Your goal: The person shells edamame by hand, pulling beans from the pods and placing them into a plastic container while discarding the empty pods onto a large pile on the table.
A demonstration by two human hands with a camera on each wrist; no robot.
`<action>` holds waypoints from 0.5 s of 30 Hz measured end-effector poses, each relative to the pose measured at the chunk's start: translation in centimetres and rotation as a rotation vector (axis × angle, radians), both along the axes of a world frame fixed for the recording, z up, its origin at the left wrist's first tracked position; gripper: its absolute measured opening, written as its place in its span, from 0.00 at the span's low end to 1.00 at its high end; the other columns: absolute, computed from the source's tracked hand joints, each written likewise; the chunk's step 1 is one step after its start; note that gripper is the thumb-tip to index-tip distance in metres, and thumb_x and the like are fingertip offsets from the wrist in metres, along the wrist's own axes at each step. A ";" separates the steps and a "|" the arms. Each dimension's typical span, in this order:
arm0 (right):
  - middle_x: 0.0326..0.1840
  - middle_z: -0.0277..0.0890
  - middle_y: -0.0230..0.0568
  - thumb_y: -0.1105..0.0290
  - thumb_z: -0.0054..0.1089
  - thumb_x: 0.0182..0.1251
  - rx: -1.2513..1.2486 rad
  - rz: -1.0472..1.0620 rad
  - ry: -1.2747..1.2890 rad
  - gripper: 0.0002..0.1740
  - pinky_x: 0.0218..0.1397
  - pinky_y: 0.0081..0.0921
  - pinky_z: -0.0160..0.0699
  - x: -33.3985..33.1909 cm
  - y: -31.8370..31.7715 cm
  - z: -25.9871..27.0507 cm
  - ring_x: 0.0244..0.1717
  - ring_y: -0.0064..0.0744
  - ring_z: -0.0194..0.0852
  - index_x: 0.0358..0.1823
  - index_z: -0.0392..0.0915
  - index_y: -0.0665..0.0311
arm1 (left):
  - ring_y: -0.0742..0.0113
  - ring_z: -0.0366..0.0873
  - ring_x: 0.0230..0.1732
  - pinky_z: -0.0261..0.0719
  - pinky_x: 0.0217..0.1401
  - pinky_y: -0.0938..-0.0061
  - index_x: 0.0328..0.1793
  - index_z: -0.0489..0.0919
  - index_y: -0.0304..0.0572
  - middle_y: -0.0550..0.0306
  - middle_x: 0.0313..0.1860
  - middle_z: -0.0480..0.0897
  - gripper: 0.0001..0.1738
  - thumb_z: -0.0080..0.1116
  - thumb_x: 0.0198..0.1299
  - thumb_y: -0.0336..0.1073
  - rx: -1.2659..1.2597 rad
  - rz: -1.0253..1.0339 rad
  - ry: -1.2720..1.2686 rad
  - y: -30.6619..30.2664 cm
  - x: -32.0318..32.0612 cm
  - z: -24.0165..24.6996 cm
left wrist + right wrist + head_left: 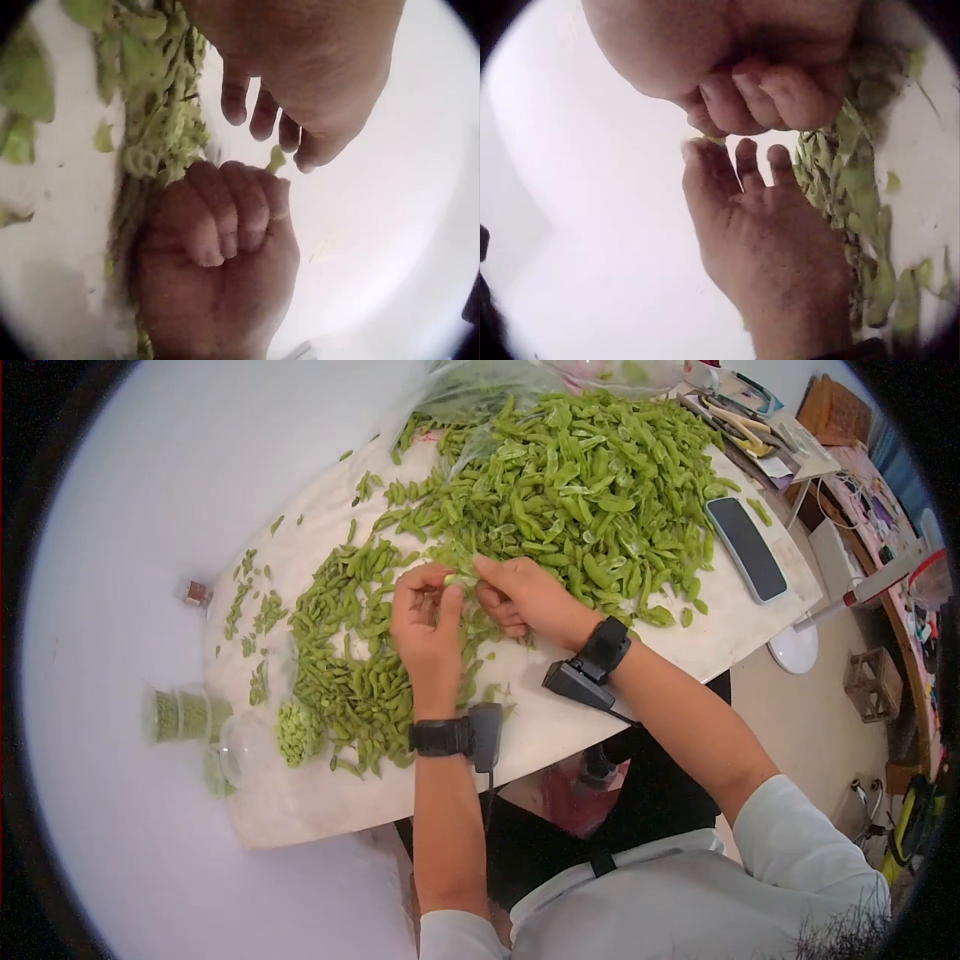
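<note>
In the head view my left hand (428, 622) and right hand (525, 595) meet over the white tabletop. Between their fingertips is a small green soybean pod (460, 578), pinched by the left thumb and forefinger from one side and by the right from the other. Most of the pod is hidden; the left wrist view shows a green bit of it (277, 159). The other left fingers curl into the palm. Under and beside my left hand spreads a pile of darker pods (350, 600). Beyond my right hand rises a larger, brighter green heap (590, 490).
A clear bag of shelled beans (297, 732) stands at the left, near filled clear containers (180, 715). On the right edge lies a phone (748, 550). Clear plastic (470, 395) covers the heap's far side. Loose pods (240, 595) lie at the far left.
</note>
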State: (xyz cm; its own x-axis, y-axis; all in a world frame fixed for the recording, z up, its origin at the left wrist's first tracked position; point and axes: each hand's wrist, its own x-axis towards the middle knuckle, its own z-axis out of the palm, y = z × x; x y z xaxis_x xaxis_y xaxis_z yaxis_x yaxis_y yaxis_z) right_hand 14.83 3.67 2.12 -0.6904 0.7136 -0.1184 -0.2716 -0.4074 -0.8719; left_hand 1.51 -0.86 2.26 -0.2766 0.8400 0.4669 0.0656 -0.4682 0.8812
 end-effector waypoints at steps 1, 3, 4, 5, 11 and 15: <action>0.10 0.50 0.22 0.49 0.44 0.71 0.039 -0.028 -0.028 0.28 0.14 0.18 0.47 0.2 0.0 0.1 0.10 0.17 0.44 0.15 0.61 0.57 | 0.75 0.72 0.43 0.71 0.47 0.81 0.42 0.72 0.37 0.59 0.44 0.75 0.07 0.56 0.58 0.24 -0.017 -0.002 -0.004 0.0 -0.3 0.2; 0.09 0.50 0.22 0.50 0.46 0.71 0.141 0.041 -0.120 0.27 0.14 0.17 0.49 0.3 -0.3 0.3 0.10 0.16 0.46 0.15 0.61 0.57 | 0.75 0.72 0.42 0.72 0.46 0.81 0.43 0.72 0.37 0.59 0.43 0.76 0.07 0.56 0.59 0.25 -0.031 0.049 0.052 -0.4 -0.6 1.0; 0.09 0.50 0.22 0.51 0.47 0.71 0.191 0.078 -0.162 0.27 0.14 0.16 0.50 0.3 -0.3 0.5 0.10 0.16 0.47 0.15 0.61 0.58 | 0.75 0.73 0.42 0.72 0.45 0.81 0.42 0.72 0.37 0.59 0.42 0.76 0.07 0.56 0.59 0.25 -0.027 0.105 0.117 -0.7 -0.8 1.8; 0.10 0.52 0.22 0.52 0.47 0.71 0.167 0.012 -0.077 0.23 0.14 0.16 0.51 0.4 -0.2 0.8 0.10 0.15 0.48 0.21 0.64 0.60 | 0.76 0.73 0.41 0.72 0.45 0.81 0.42 0.73 0.37 0.59 0.42 0.77 0.07 0.56 0.59 0.25 -0.023 0.160 0.183 -1.2 -1.0 2.7; 0.17 0.61 0.25 0.58 0.47 0.71 0.089 -0.128 0.103 0.20 0.13 0.14 0.54 1.1 0.7 0.7 0.11 0.13 0.54 0.53 0.69 0.67 | 0.77 0.71 0.34 0.71 0.39 0.82 0.41 0.75 0.37 0.62 0.35 0.76 0.08 0.60 0.56 0.27 -0.128 0.513 0.432 -6.5 -8.0 6.7; 0.16 0.61 0.24 0.60 0.47 0.71 0.174 -0.153 -0.066 0.16 0.14 0.13 0.54 0.3 -0.4 0.6 0.11 0.13 0.53 0.50 0.71 0.64 | 0.77 0.68 0.30 0.67 0.32 0.81 0.37 0.77 0.37 0.65 0.30 0.77 0.07 0.58 0.58 0.33 -0.361 0.726 0.826 -11.3 -13.6 7.8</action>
State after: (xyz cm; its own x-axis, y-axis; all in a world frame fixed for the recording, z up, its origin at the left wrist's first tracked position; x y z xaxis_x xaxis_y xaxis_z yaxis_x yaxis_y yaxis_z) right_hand 15.08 3.31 2.72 -0.5678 0.8228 -0.0259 -0.2584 -0.2080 -0.9434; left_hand -12.12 -12.20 10.06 -0.4706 0.7298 0.4960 0.8345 0.1855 0.5189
